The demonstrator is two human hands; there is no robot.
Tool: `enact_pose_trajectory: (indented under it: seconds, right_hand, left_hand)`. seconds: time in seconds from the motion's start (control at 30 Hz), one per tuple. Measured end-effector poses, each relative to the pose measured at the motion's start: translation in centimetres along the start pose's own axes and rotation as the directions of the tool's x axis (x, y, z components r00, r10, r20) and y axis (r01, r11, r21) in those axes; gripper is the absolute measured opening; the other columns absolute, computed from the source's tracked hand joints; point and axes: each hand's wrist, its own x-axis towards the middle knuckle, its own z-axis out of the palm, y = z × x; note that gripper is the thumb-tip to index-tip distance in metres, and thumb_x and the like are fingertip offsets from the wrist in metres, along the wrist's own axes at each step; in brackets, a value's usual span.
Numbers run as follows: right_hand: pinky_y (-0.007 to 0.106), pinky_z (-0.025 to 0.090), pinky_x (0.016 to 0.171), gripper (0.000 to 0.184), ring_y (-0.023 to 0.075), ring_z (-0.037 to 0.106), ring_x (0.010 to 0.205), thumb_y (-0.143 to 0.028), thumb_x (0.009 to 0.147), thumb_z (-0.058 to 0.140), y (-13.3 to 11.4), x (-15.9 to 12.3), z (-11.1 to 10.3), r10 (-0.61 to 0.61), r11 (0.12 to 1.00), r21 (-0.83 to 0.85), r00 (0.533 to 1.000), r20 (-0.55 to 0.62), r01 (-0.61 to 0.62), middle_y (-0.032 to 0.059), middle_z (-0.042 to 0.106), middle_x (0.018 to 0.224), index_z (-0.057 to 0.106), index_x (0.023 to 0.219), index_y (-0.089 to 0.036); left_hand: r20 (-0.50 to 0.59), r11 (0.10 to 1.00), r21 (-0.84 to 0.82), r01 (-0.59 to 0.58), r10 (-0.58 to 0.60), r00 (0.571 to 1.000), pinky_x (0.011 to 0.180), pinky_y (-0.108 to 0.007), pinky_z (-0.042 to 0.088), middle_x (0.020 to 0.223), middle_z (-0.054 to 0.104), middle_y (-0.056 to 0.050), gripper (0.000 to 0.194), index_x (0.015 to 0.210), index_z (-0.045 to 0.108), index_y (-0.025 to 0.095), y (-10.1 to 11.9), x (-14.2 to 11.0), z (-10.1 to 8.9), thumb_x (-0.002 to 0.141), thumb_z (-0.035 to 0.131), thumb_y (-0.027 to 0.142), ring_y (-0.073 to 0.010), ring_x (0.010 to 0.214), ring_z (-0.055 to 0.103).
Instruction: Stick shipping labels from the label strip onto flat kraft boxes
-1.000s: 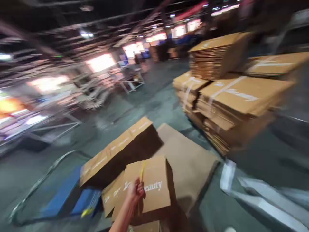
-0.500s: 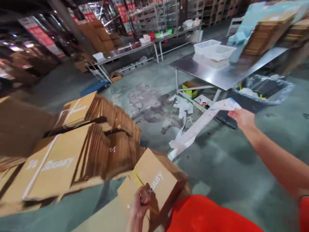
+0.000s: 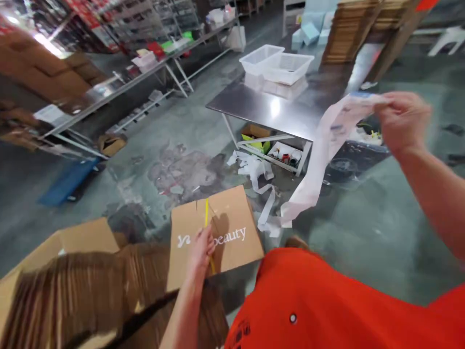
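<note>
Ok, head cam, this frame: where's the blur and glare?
Head view: the right hand and the white strip it pinches are soft with motion blur, as is the cardboard stack at lower left; the left hand is sharper. Glare forms a bright patch on the steel table top. The frame is tilted, with wide-angle bending toward the edges.

Two rectangular plastic tubs [image 3: 276,63] sit on a stainless-steel table [image 3: 250,104] at upper centre, a long metal workbench [image 3: 109,82] to its left. Crumpled paper strips [image 3: 252,167] lie below it on the concrete floor [image 3: 363,232], above a flattened cardboard carton [image 3: 214,232], with stacked corrugated cardboard sheets [image 3: 90,291] at lower left.
</note>
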Motion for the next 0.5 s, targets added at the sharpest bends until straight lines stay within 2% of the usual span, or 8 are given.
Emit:
enact_pose_trajectory:
  seconds: [0.03,0.1,0.2,0.27,0.33,0.4,0.43,0.5]
  right_hand:
    - [0.026,0.040,0.092,0.028,0.0122,0.058,0.102,-0.032,0.089,0.053,0.4,-0.8,1.4,-0.035,0.999,-0.010,0.996,0.077,0.036,0.0083,0.066,0.097,0.071,0.089,-0.010]
    - [0.026,0.045,0.084,0.026,0.0126,0.060,0.088,-0.033,0.092,0.052,0.9,-2.4,4.8,-0.025,0.997,0.075,0.961,0.277,0.004,0.0055,0.067,0.091,0.071,0.091,-0.016]
    - [0.023,0.045,0.069,0.028,0.0144,0.060,0.076,-0.038,0.090,0.053,1.1,-3.8,11.6,-0.026,0.946,0.280,0.819,0.573,-0.166,0.0053,0.067,0.085,0.070,0.089,-0.015]
    - [0.023,0.045,0.069,0.033,0.0160,0.060,0.079,-0.041,0.089,0.052,1.2,-3.9,16.7,-0.068,0.893,0.358,0.705,0.706,-0.273,0.0053,0.067,0.086,0.070,0.088,-0.014]
    - [0.023,0.046,0.071,0.036,0.0166,0.061,0.079,-0.042,0.089,0.049,1.1,-3.7,21.6,-0.099,0.861,0.369,0.597,0.796,-0.349,0.0049,0.067,0.084,0.070,0.086,-0.014]
    - [0.024,0.046,0.069,0.037,0.0165,0.060,0.074,-0.042,0.089,0.046,0.8,-3.4,25.7,-0.116,0.842,0.360,0.516,0.848,-0.402,0.0046,0.066,0.079,0.071,0.086,-0.014]
    - [0.024,0.047,0.068,0.037,0.0166,0.060,0.072,-0.041,0.089,0.046,0.5,-3.3,27.4,-0.122,0.836,0.355,0.489,0.864,-0.419,0.0048,0.065,0.076,0.071,0.085,-0.014]
    - [0.026,0.047,0.067,0.037,0.0172,0.060,0.070,-0.040,0.089,0.045,-0.2,-3.1,30.2,-0.113,0.832,0.342,0.471,0.875,-0.436,0.0055,0.065,0.075,0.071,0.083,-0.015]
  left_hand:
    - [0.009,0.996,0.073,-0.044,0.044,0.999,0.030,-0.013,0.011,0.041,0.022,0.015,0.057,0.064,0.028,0.022,3.0,2.1,1.4,0.053,0.079,0.046,-0.0008,0.031,0.016]
    - [0.024,0.968,0.220,-0.123,0.120,0.992,0.031,-0.013,0.010,0.041,0.021,0.015,0.053,0.064,0.031,0.022,8.6,6.5,4.7,0.055,0.076,0.049,-0.0010,0.031,0.016]
    - [0.072,0.872,0.442,-0.210,0.199,0.977,0.032,-0.015,0.011,0.041,0.023,0.013,0.047,0.062,0.035,0.021,15.8,13.5,10.1,0.057,0.072,0.049,-0.0017,0.032,0.018]
    - [0.126,0.777,0.559,-0.289,0.265,0.956,0.033,-0.016,0.013,0.042,0.023,0.012,0.045,0.058,0.035,0.020,20.0,18.5,13.8,0.059,0.070,0.049,-0.0022,0.033,0.020]
    - [0.217,0.679,0.628,-0.381,0.317,0.923,0.035,-0.017,0.018,0.042,0.026,0.010,0.045,0.055,0.034,0.019,24.1,23.7,17.4,0.062,0.067,0.049,-0.0029,0.034,0.025]
    - [0.297,0.602,0.656,-0.456,0.350,0.888,0.037,-0.017,0.022,0.044,0.030,0.008,0.044,0.054,0.035,0.019,27.9,28.6,21.2,0.065,0.064,0.050,-0.0042,0.036,0.031]
    - [0.337,0.569,0.662,-0.488,0.356,0.872,0.038,-0.018,0.023,0.044,0.032,0.008,0.043,0.054,0.035,0.019,29.8,30.9,23.3,0.066,0.063,0.050,-0.0051,0.037,0.033]
    - [0.421,0.503,0.661,-0.557,0.367,0.830,0.038,-0.019,0.024,0.044,0.034,0.007,0.042,0.054,0.035,0.019,33.3,35.2,27.7,0.068,0.062,0.049,-0.0063,0.037,0.035]
